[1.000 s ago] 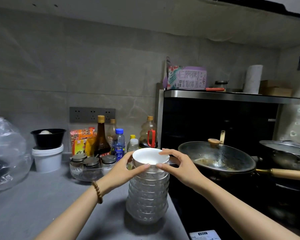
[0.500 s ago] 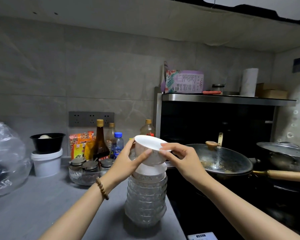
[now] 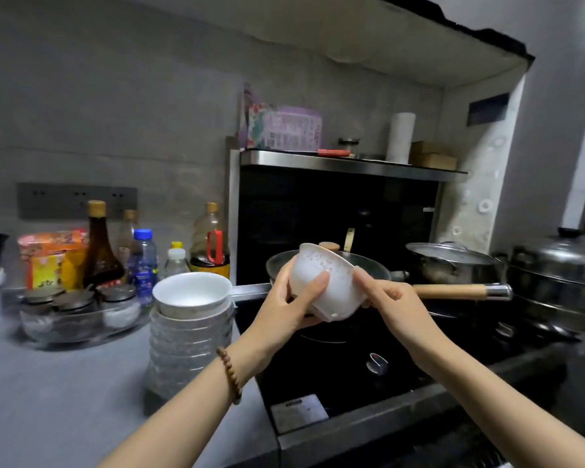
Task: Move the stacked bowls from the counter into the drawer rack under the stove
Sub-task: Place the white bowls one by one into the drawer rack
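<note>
A white bowl (image 3: 331, 285) is held tilted in the air above the black stove (image 3: 335, 373), its mouth turned away from me. My left hand (image 3: 287, 302) cups it from the left with the thumb across its side. My right hand (image 3: 389, 302) grips its right side. The stack of bowls (image 3: 190, 336) stands on the grey counter (image 3: 48, 400) beside the stove's left edge, a white bowl on top and several clear ribbed bowls beneath. The drawer rack under the stove is out of view.
A wok with a wooden handle (image 3: 453, 291) sits on the stove just behind the held bowl. Steel pots (image 3: 453, 261) stand at the right. Bottles (image 3: 100, 248) and a glass dish of jars (image 3: 78, 315) crowd the counter's back left.
Both hands lifted the top white bowl off the stack and carried it right, over the stove, tilting it. The view has swung to the right.
</note>
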Demonstrator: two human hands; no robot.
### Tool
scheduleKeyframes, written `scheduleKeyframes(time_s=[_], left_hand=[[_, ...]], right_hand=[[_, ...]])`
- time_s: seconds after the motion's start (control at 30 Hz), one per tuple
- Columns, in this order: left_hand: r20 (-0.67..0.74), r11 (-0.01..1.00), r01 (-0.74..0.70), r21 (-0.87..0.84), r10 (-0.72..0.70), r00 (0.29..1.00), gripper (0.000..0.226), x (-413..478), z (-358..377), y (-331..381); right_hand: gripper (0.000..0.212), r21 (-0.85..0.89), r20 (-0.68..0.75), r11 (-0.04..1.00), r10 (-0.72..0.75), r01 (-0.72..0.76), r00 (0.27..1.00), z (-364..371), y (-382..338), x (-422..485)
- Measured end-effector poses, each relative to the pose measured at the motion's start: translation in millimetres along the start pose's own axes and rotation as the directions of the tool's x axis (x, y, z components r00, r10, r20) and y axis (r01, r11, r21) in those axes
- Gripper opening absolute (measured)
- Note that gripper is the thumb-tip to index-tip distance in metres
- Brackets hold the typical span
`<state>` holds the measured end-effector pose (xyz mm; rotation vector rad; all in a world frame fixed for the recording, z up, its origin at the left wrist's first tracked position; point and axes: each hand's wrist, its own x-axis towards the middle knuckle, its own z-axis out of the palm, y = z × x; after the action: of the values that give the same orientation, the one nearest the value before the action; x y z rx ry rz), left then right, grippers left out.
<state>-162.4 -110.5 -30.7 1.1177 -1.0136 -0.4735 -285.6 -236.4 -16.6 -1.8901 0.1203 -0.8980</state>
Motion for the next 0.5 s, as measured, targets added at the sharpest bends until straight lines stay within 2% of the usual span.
scheduleKeyframes(time_s=[0.17, 0.3, 0.4, 0.5], left_hand=[[0.113, 0.985, 0.170, -0.010, -0.168, 0.979, 0.077, -8.7, 57.1, -54.1], [0.206, 0.926, 0.362, -0.106, -0.335, 0.919, 0.062, -22.0, 98.4, -109.9], [0.268, 0.894, 0.447, -0.008, -0.429, 0.863, 0.063, -35.5, 118.5, -151.7], [0.303, 0.846, 0.531, 0.051, -0.519, 0.799, 0.074, -48.2, 130.4, -192.9]], right_hand=[[0.045, -0.091, 0.049, 0.980, 0.182, -0.177, 0.982, -62.1, 39.6, -52.5], [0.044, -0.114, 0.090, 0.940, 0.331, -0.321, 0.939, -103.7, 80.1, -97.8], [0.053, -0.135, 0.106, 0.897, 0.436, -0.422, 0.893, -125.7, 115.0, -129.8], [0.042, -0.187, 0.148, 0.856, 0.509, -0.482, 0.848, -136.7, 142.9, -155.9]])
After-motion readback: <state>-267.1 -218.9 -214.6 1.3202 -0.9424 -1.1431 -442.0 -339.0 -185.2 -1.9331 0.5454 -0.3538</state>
